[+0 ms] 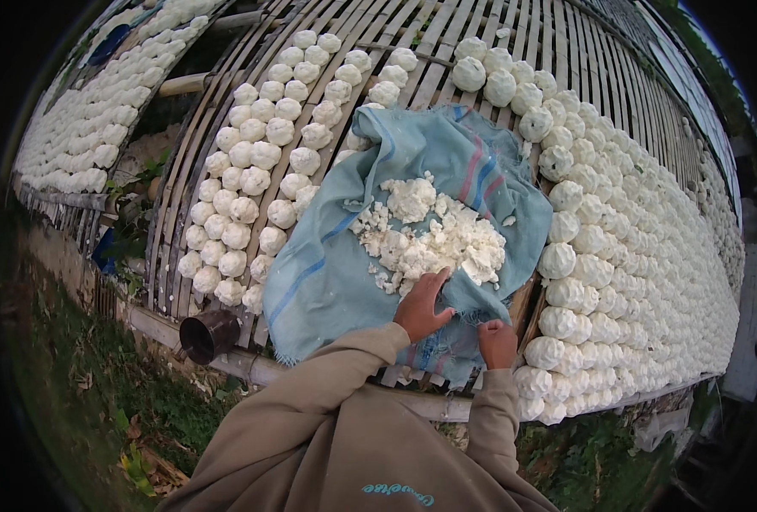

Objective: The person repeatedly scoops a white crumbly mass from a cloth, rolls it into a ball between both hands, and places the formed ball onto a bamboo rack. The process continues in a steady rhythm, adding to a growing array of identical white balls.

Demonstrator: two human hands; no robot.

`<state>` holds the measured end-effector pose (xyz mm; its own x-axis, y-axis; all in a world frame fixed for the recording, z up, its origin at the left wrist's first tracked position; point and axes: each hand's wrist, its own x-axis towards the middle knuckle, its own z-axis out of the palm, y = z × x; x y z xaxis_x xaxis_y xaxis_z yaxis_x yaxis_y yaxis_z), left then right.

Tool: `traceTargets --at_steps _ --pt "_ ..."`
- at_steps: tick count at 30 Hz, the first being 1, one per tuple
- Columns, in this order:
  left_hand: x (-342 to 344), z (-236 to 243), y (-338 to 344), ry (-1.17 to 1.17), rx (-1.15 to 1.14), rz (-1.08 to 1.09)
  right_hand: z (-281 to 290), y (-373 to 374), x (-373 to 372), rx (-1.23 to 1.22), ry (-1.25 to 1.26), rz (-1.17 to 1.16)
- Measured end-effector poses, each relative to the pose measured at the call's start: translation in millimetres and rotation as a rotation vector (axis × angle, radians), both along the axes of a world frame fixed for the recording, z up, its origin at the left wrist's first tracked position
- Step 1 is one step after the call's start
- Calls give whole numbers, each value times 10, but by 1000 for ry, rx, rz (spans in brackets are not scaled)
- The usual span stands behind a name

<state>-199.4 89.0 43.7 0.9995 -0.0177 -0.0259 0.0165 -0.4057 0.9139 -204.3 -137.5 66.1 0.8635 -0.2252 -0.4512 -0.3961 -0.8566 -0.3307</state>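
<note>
A blue-green cloth (310, 277) with pink and blue stripes lies rumpled on a bamboo slat rack. On its middle rests a heap of crumbly white mash (451, 247), with one larger clump at the back. My left hand (421, 309) is at the near edge of the heap, thumb apart from the fingers; its fingertips reach the crumbs. Farther right, my right hand (498, 343) is closed at the cloth's near right edge, where a fold is lifted. The fingers seem to grip that edge, though their inner side is hidden.
Rows of white lumpy balls (242, 154) line the left of the bamboo rack (536, 30); a dense field of more balls (617, 282) covers the right. A dark brown metal can (209, 335) sits at the front edge. Another rack (97, 128) stands far left. Grass (80, 401) lies below.
</note>
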Motion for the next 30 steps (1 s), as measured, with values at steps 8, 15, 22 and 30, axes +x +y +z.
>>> traceTargets --at_steps 8,15,22,30 --pt "183 -249 -373 103 -143 35 36 90 305 247 -195 334" --pt "-687 -463 -600 270 -131 -220 -310 85 288 382 -450 -44" --pt "-752 -271 -856 299 -161 -423 -304 394 672 175 -356 240" --pt "-1023 -758 -1154 230 -79 -581 -560 487 1111 394 -532 -164"
